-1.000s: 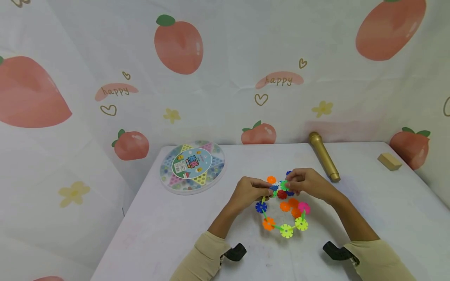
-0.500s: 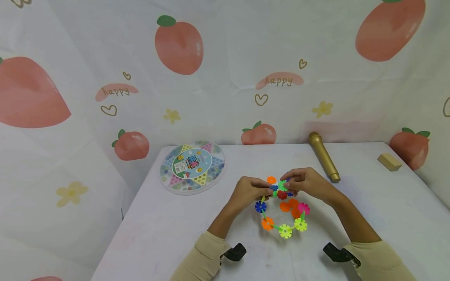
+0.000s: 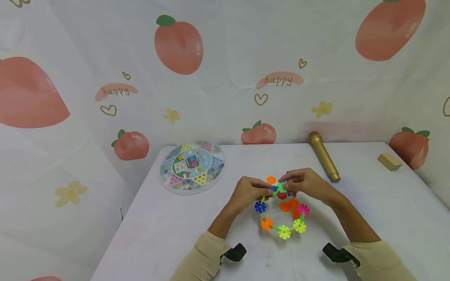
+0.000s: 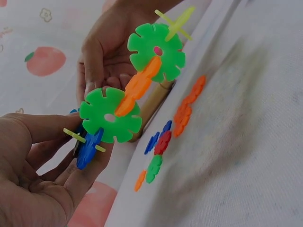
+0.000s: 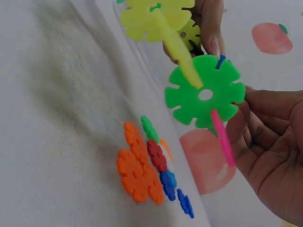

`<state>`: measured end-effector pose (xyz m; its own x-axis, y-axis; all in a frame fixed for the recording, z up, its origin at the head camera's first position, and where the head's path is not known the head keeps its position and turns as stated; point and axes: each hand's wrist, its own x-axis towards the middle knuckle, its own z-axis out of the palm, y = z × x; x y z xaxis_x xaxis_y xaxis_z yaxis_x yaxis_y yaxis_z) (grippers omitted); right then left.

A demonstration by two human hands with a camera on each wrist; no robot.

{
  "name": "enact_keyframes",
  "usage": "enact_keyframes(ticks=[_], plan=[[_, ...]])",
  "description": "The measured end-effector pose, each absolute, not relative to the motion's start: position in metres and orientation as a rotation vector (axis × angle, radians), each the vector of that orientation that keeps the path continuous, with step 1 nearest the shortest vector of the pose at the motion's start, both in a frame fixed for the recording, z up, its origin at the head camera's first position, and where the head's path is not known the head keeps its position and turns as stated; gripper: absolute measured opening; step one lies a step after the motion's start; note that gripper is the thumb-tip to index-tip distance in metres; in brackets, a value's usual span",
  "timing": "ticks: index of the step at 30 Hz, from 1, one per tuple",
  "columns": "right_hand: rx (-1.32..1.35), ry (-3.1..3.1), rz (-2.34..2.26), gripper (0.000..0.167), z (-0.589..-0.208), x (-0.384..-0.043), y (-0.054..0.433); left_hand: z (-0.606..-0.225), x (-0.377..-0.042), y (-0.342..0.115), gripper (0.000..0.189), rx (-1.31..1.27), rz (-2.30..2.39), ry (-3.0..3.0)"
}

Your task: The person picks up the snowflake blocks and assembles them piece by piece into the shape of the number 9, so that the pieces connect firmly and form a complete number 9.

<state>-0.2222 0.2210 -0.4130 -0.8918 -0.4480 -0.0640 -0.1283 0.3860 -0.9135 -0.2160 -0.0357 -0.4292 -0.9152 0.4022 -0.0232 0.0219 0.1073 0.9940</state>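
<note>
A chain of notched plastic snowflake discs hangs in a loop below both hands, with a blue disc (image 3: 260, 207), an orange disc (image 3: 266, 224), a yellow disc (image 3: 284, 232) and a pink disc (image 3: 303, 210) in it. My left hand (image 3: 251, 189) pinches the chain's upper left end at a blue disc (image 3: 274, 188). Facing it, my right hand (image 3: 309, 183) pinches a green disc (image 3: 282, 187) between thumb and fingers. Those two discs are close together; whether they interlock is hidden by the fingers. In the right wrist view, a green disc (image 5: 205, 92) partly covers the right hand (image 5: 270, 137).
Loose discs lie beneath the hands, among them orange discs (image 5: 135, 175), a red disc (image 5: 156, 155) and blue ones. A round Chinese checkers box (image 3: 192, 168) is at the back left. A gold microphone-shaped tube (image 3: 324, 156) and a wooden block (image 3: 389, 161) lie toward the right.
The green disc in my right hand has shifted slightly left, toward the left hand's blue disc. The loop's lower part has swung a little left. The left hand stays about where it was.
</note>
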Motion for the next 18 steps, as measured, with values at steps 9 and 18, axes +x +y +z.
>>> enact_keyframes(ticks=[9, 18], plan=[[-0.529, 2.335, -1.541, 0.027, -0.4155, -0.2206, 0.2163, -0.4286, -0.2151, -0.0346, 0.014, 0.407, 1.889, 2.113], [-0.514, 2.317, -1.579, 0.027, -0.4184, -0.2214, 0.2145, -0.4307, -0.2135, -0.0298, 0.011, 0.377, 1.936, 2.11]])
